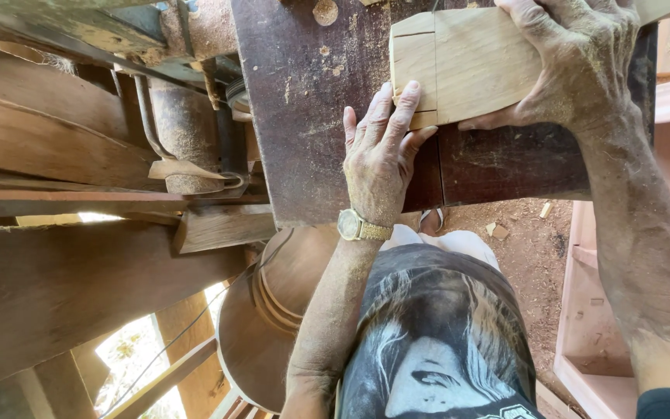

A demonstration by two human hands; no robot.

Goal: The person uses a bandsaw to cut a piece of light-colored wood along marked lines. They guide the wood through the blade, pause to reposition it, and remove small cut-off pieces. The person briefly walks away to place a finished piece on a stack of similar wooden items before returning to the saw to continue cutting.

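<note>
The right forearm, dusted with sawdust, fills the lower right of the view and runs up to the right hand (579,66), which lies spread over the far end of a pale wooden block (471,66). Its grip is a flat, open-fingered press on top of the wood — fingers draped over the block's edge, thumb along the near side. The left hand (378,159), with a gold wristwatch (358,226) on the wrist, rests palm-down on the dark counter (304,140), fingers stretched out flat and close together; their tips touch the near corner of the block, pressing rather than closing around it. The block lies flat on the counter near its top edge, with a thin pencilled outline and a cut line visible along its left end. Sawdust speckles the counter's surface. Below the arms shows a dark printed T-shirt (436,341). To the left stand heavy timber beams (63,287) and a dusty metal cylinder (184,128) of the machine's frame — below them a round wooden disc (261,334). At right stands a pale pink wooden frame (591,310) on a dirt floor (525,248) littered with chips.
</note>
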